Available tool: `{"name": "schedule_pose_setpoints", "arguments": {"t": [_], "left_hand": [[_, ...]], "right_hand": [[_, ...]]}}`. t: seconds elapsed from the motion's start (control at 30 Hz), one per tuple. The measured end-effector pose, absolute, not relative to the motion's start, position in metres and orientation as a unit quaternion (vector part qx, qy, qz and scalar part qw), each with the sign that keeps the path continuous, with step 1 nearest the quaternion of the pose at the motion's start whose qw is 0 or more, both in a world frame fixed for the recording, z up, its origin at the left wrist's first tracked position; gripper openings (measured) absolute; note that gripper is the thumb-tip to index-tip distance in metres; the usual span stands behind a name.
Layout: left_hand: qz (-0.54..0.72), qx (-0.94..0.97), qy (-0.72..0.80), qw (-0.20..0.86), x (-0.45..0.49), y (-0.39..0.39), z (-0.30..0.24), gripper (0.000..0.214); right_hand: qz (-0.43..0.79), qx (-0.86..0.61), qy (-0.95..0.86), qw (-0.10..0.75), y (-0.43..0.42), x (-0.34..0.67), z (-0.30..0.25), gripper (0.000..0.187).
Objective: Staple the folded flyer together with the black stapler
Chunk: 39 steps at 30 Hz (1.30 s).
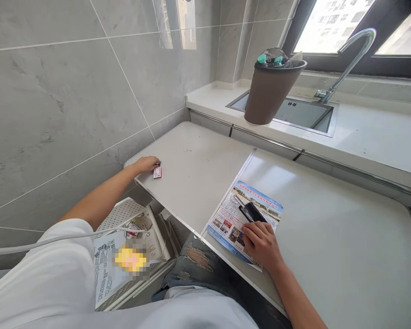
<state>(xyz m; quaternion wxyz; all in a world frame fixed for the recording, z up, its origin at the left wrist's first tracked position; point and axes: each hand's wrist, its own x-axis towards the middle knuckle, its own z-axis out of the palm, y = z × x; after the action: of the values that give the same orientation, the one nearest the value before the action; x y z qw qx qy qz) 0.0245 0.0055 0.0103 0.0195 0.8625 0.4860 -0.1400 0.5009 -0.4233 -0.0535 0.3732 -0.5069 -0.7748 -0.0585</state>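
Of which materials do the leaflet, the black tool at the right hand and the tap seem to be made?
Leaflet: most likely paper, perhaps slightly glossy; it is a thin, colour-printed sheet.
Black tool: smooth and faintly shiny, perhaps plastic or painted metal; I cannot tell which.
Tap: probably polished or chromed metal, from its bright silvery reflections.

Left arm (101, 196) stretched outward, left fingers (154, 159) curled, right forearm (296, 288) angled inward, right fingers (255, 230) bent
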Motion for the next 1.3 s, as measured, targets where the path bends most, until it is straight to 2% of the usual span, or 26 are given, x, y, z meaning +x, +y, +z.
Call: {"name": "schedule_pose_setpoints", "arguments": {"t": [0.73, 1.3], "left_hand": [[-0.139, 0.876, 0.462, -0.009, 0.033, -0.009, 0.026, 0.025], [-0.06, 0.868, 0.487, 0.074, 0.016, 0.012, -0.01, 0.022]], "right_hand": [[-0.065, -0.502, -0.778, 0.373, -0.422, 0.501, -0.054, 0.02], [-0.061, -0.507, -0.78, 0.362, -0.423, 0.502, -0.054, 0.021]]}}
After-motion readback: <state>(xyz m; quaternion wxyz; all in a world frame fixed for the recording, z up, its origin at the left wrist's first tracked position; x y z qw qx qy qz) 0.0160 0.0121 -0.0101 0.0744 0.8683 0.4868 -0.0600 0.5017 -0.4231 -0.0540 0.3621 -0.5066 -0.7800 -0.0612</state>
